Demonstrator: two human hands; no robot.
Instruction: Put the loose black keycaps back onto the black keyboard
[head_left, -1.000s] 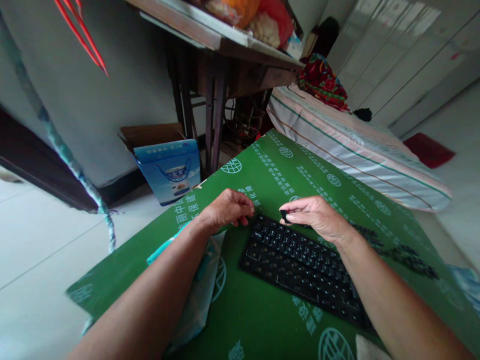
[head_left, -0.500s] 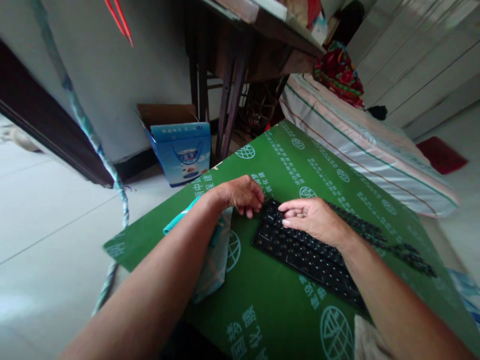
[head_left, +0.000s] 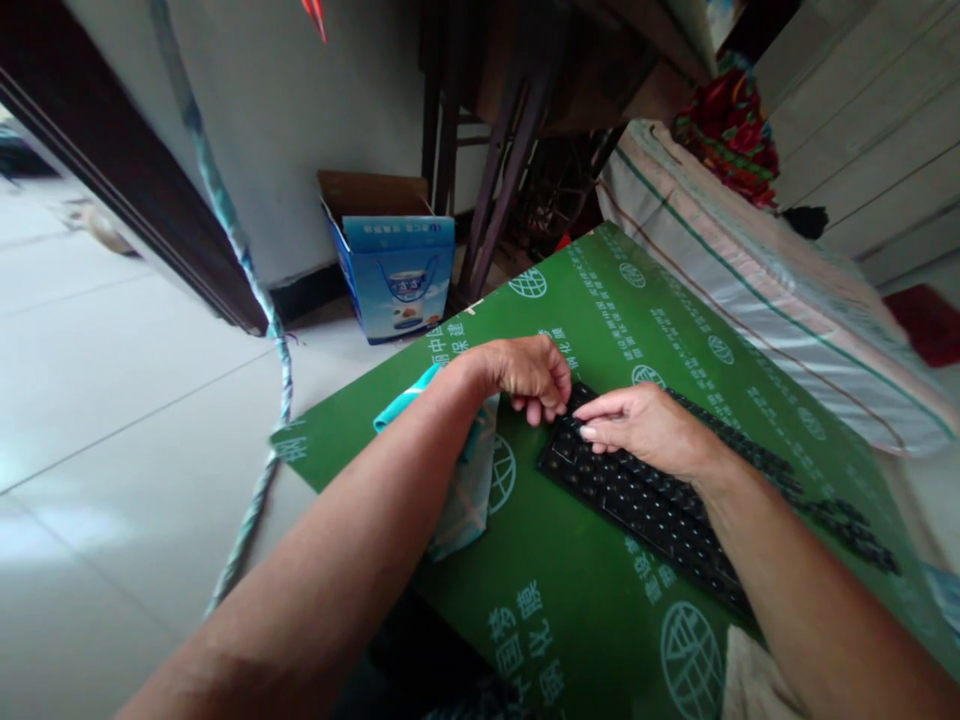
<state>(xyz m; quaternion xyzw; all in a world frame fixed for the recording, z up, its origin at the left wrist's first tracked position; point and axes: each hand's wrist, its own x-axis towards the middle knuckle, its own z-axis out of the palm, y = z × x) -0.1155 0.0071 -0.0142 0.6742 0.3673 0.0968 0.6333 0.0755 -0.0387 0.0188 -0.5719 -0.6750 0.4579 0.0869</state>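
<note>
A black keyboard [head_left: 637, 510] lies at a slant on the green board [head_left: 585, 610], many of its key positions bare of caps. At its far left corner is my left hand [head_left: 534, 375], fingers curled and fingertips pinched; what they hold, if anything, is too small to make out. My right hand [head_left: 649, 425] reaches over the keyboard's upper left part. Its thumb and forefinger come close together there in a pinch, with anything between them hidden. Beyond the keyboard, loose black keycaps [head_left: 847, 525] lie in a long strip, partly behind my right hand.
Under my left forearm lies a teal and pale checked cloth [head_left: 465, 510]. A beige cloth [head_left: 757, 680] sits at the near edge. Past the board stand a blue carton [head_left: 397, 280], a dark-legged table [head_left: 506, 170] and a mattress [head_left: 750, 290]. A cloth-wrapped cord [head_left: 281, 370] hangs at left.
The view has shifted, so the scene sits further right. Both hands stay at the keyboard's upper left end, with my left fingers slightly more curled and closer to the right fingertips.
</note>
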